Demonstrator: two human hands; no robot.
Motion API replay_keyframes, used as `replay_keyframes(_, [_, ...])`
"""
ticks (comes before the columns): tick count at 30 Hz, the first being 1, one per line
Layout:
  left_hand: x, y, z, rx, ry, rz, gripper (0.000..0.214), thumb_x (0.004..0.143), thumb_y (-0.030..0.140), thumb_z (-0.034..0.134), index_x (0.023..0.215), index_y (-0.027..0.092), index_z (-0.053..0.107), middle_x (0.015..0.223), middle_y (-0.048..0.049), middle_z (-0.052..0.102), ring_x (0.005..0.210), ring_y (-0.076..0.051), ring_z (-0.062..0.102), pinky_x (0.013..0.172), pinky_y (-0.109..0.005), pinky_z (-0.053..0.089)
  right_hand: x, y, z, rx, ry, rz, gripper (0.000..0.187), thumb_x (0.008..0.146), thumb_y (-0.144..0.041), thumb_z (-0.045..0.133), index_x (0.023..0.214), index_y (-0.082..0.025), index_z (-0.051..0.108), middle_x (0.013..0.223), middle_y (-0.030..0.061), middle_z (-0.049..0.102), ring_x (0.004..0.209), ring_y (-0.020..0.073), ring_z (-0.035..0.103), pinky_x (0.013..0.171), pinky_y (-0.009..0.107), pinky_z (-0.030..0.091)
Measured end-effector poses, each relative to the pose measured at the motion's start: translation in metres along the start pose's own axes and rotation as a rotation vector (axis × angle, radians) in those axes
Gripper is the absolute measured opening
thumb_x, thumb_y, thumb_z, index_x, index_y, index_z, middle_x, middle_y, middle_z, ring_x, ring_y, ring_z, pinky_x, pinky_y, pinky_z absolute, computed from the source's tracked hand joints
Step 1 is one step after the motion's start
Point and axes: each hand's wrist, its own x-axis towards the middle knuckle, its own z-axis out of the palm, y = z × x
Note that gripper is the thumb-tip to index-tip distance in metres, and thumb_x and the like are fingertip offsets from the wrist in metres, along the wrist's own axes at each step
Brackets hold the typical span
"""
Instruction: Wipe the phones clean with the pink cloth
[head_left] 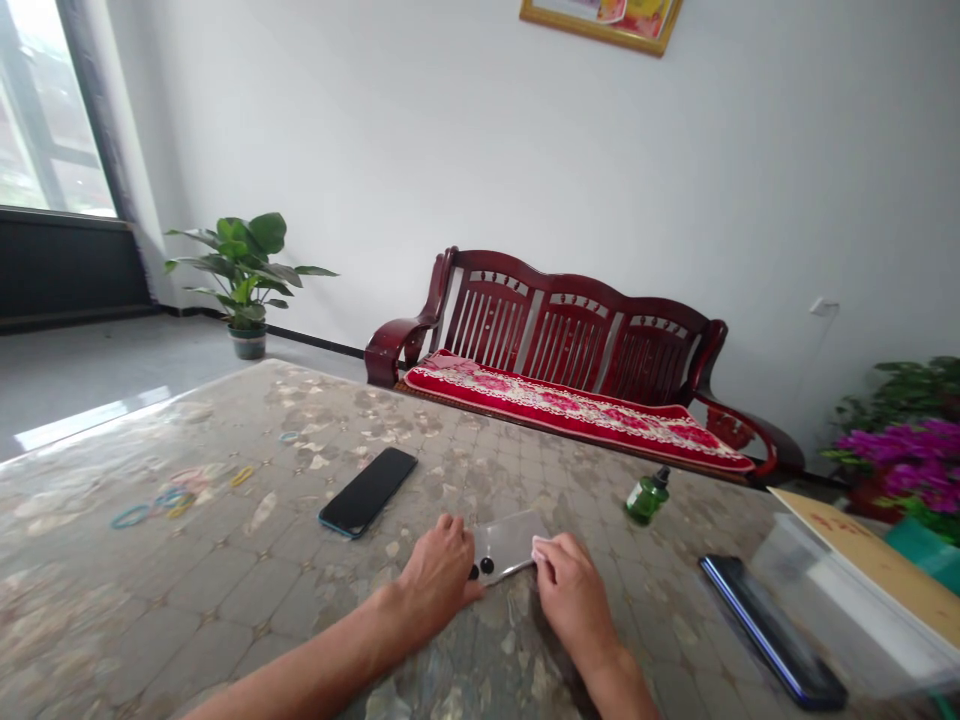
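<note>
A silver phone (514, 541) lies back side up on the patterned table (225, 590), its two camera lenses toward me. My left hand (439, 575) rests on the phone's near left corner, fingers curled, holding it down. My right hand (571, 590) is closed on a small white cloth or wipe (540, 547) pressed against the phone's right edge.
A black phone (367, 490) lies face up to the left. A dark blue phone (772, 630) lies at the right beside a clear plastic box (847, 600). A small green bottle (646, 497) stands behind. Coloured rubber bands (161, 500) are scattered at far left. A red wooden bench (570, 370) stands beyond.
</note>
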Motion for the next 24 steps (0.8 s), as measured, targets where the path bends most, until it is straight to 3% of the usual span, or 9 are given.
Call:
replay_keyframes(4, [-0.005,0.009,0.008,-0.011,0.032,0.034,0.043,0.080,0.038,0.074,0.104,0.003,0.069,0.105,-0.0208,0.065,0.103,-0.036,0.057,0.090,-0.045,0.048,0.007,0.006,-0.001,0.016,0.032,0.045,0.026,0.092,-0.013,0.047,0.094,-0.022,0.071,0.087,0.0058,0.066,0.084,0.0191,0.064,0.080,0.028,0.049])
replay_keyframes(7, [-0.008,0.010,0.012,-0.060,0.089,0.075,0.038,0.081,0.036,0.075,0.108,0.011,0.068,0.115,-0.0160,0.062,0.106,-0.033,0.055,0.092,-0.042,0.047,0.002,-0.006,0.001,0.069,-0.016,-0.015,0.026,0.091,-0.013,0.048,0.096,-0.024,0.072,0.088,0.0047,0.066,0.086,0.0182,0.064,0.079,0.026,0.049])
replay_keyframes(10, [-0.008,0.010,0.011,-0.055,0.048,0.163,0.032,0.084,0.035,0.073,0.108,0.015,0.067,0.110,-0.0107,0.065,0.105,-0.029,0.056,0.093,-0.039,0.046,-0.001,-0.014,0.002,0.088,-0.076,-0.062,0.026,0.092,-0.014,0.049,0.098,-0.024,0.072,0.089,0.0039,0.066,0.088,0.0175,0.063,0.080,0.024,0.047])
replay_keyframes(13, [-0.009,0.008,0.008,-0.045,0.027,0.215,0.032,0.084,0.036,0.072,0.107,0.014,0.067,0.106,-0.0105,0.066,0.105,-0.029,0.056,0.095,-0.040,0.045,0.007,-0.008,0.002,0.044,-0.056,-0.041,0.026,0.093,-0.015,0.048,0.098,-0.023,0.072,0.090,0.0044,0.065,0.088,0.0179,0.063,0.081,0.025,0.047])
replay_keyframes(18, [-0.011,0.008,0.013,-0.104,0.047,0.182,0.027,0.085,0.033,0.071,0.107,0.017,0.067,0.109,-0.0100,0.064,0.104,-0.028,0.057,0.092,-0.039,0.047,0.024,0.003,0.001,-0.042,-0.040,0.022,0.028,0.093,-0.014,0.045,0.094,-0.020,0.072,0.085,0.0052,0.064,0.083,0.0186,0.062,0.079,0.026,0.046])
replay_keyframes(24, [-0.013,0.016,0.017,-0.094,0.046,0.179,0.035,0.082,0.045,0.073,0.104,0.017,0.070,0.111,-0.0110,0.064,0.104,-0.031,0.057,0.090,-0.042,0.047,0.021,-0.014,-0.002,0.029,-0.179,-0.057,0.027,0.089,-0.011,0.048,0.086,-0.024,0.072,0.086,0.0036,0.064,0.087,0.0180,0.061,0.079,0.024,0.044])
